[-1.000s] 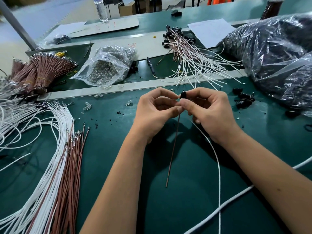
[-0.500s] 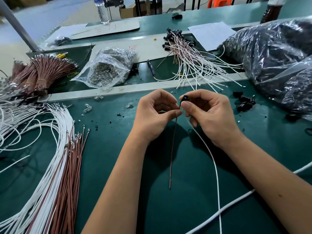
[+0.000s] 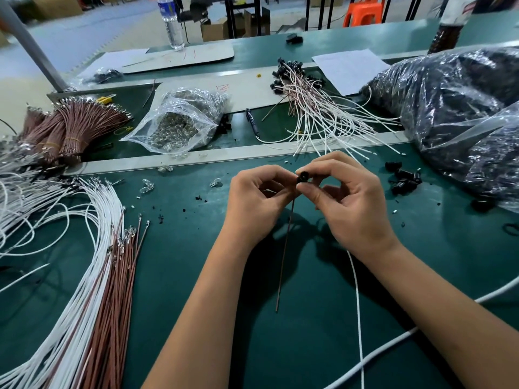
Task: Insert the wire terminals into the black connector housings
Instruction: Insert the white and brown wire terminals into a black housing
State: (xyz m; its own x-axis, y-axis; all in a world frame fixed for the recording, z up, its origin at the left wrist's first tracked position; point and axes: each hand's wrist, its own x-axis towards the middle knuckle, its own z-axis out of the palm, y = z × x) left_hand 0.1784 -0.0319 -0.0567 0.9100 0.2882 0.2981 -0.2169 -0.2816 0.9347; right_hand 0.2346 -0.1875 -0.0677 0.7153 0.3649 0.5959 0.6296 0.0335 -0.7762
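Above the green table, just beside the loose black housings, our right hand pinches the black connector housing; our left hand pinches the brown wire beneath it; we should keep the terminal square to its cavity, pushing straight until seated.

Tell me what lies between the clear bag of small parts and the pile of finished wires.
Head view: a dark pen lies on the green mat between the clear bag and the finished wires.
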